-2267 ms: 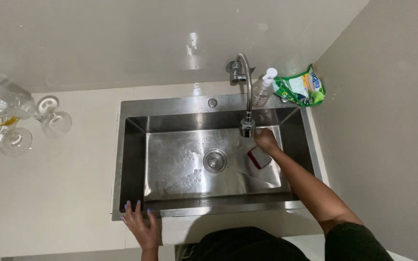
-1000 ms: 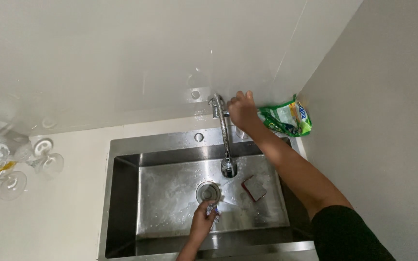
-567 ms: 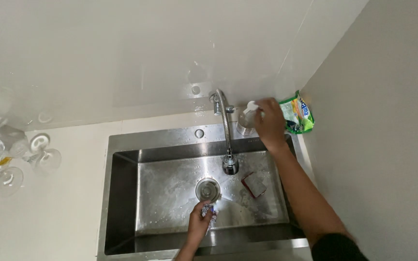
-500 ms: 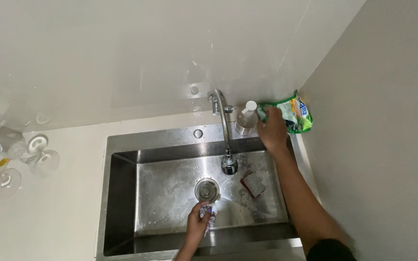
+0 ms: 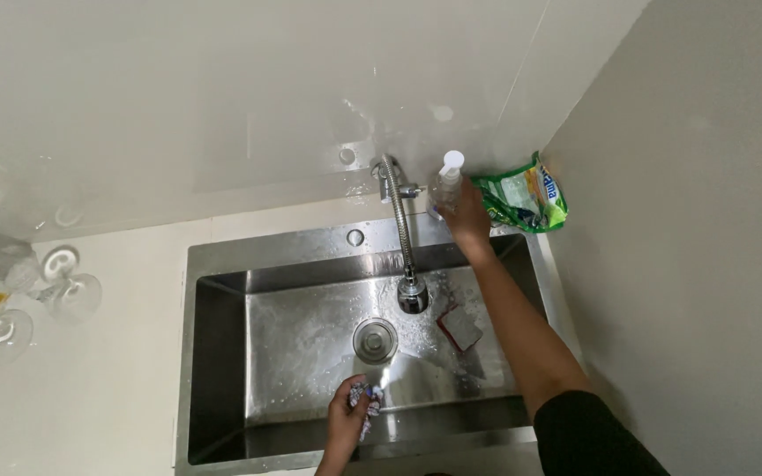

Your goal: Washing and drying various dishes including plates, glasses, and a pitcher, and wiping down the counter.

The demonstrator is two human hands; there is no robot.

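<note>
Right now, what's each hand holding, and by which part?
Right hand grips the clear pump bottle around its body, behind the sink. Left hand clutches a small crumpled patterned thing in its fingers; what it is cannot be told.

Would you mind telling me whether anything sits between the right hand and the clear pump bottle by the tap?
Nothing visible does. The right hand is already on the clear pump bottle with the white pump head, beside the steel tap. The green pouch lies on the hand's far side.
</note>
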